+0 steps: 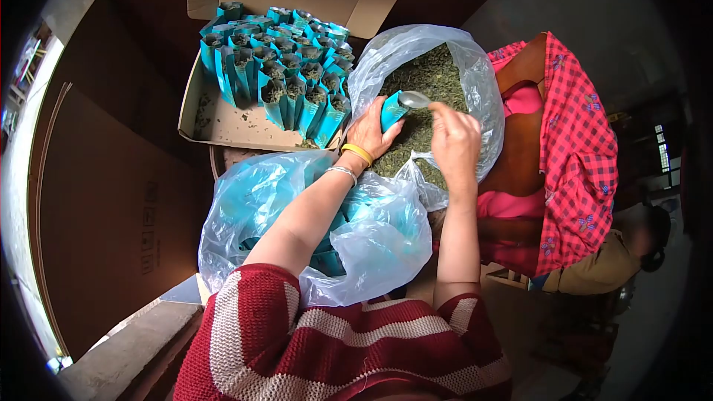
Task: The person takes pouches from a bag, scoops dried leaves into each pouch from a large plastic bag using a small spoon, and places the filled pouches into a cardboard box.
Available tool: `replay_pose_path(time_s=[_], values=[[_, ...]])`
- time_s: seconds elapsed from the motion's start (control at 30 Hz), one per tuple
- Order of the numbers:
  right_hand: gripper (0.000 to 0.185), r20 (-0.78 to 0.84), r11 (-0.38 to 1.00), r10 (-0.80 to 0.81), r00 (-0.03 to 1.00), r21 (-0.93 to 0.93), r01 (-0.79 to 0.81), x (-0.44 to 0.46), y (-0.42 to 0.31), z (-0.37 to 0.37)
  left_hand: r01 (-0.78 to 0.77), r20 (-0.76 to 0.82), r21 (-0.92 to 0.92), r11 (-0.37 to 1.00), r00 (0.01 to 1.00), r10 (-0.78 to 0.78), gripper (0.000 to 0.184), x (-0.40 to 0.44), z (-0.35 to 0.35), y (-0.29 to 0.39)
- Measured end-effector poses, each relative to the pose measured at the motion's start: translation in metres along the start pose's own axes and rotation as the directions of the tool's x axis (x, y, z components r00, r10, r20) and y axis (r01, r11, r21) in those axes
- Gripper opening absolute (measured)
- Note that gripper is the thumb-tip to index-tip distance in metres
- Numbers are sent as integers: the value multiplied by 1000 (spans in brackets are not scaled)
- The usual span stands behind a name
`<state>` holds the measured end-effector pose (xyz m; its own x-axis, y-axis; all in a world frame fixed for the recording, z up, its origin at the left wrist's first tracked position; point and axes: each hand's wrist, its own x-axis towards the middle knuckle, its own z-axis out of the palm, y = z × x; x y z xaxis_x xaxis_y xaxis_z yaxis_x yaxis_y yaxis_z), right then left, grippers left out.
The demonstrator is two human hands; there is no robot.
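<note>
The left hand point(375, 132) has its fingers wrapped round a blue pouch point(391, 111), whose long axis slants away and rightward, its mouth toward the spoon point(414, 99). The right hand point(455, 137), its fingers pinched closed on the handle, holds the spoon crosswise, the bowl at that mouth; contact is unclear. Both are over the bag of dried leaves point(429, 78).

I see a small packing workspace: cardboard box point(238, 122), rows of filled teal packets point(278, 67), an open bag of dried leaves point(427, 78).
</note>
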<state>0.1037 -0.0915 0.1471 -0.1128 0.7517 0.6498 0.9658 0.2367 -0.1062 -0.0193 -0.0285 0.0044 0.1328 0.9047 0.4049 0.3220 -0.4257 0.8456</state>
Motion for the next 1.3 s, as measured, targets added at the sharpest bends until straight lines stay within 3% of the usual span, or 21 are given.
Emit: replay_pose_path(time_s=[0.07,0.23,0.37,0.5,0.6,0.63,0.73,0.87,1.0,1.07,1.13,1.2,1.3], values=[[13,93,994,-106,990,10,106,-4,-6,5,-30,-25,2,1000,999,30,62,-1,1,0],[13,29,997,-78,996,27,78,-2,-5,2,3,-18,-19,1000,1000,-4,62,-1,-2,1],[15,-64,999,39,997,39,-36,-17,2,-5,-22,-15,-20,1000,1000,22,62,1,0,4],[17,-129,945,197,972,287,-153,-50,13,4,-97,-127,-30,995,988,92,61,7,2,17],[17,-201,723,505,839,630,-284,-69,24,10,-203,-205,-53,978,961,188,61,7,2,43],[17,-207,717,518,830,634,-289,-76,26,12,-209,-192,-47,977,962,197,61,5,4,42],[15,-117,848,403,908,420,-322,-88,35,13,-194,-172,-41,980,968,185,60,5,7,35],[14,-180,940,291,940,236,-246,-94,36,17,-179,-165,-76,981,972,165,57,8,3,46],[13,-155,909,337,929,309,-279,-95,38,27,-64,-146,-105,992,988,48,56,17,-12,62],[14,-138,891,338,931,364,-270,-99,37,29,-113,-160,-182,977,984,84,55,25,-30,84],[18,-142,935,305,942,234,-267,-100,36,25,-174,-202,-110,979,968,149,54,34,-66,103],[18,-135,935,291,947,248,-252,-100,36,23,-239,-215,-50,970,951,223,54,44,-101,107],[20,-143,935,297,944,247,-256,-100,30,24,-122,-291,-131,984,953,80,45,51,-170,86]])
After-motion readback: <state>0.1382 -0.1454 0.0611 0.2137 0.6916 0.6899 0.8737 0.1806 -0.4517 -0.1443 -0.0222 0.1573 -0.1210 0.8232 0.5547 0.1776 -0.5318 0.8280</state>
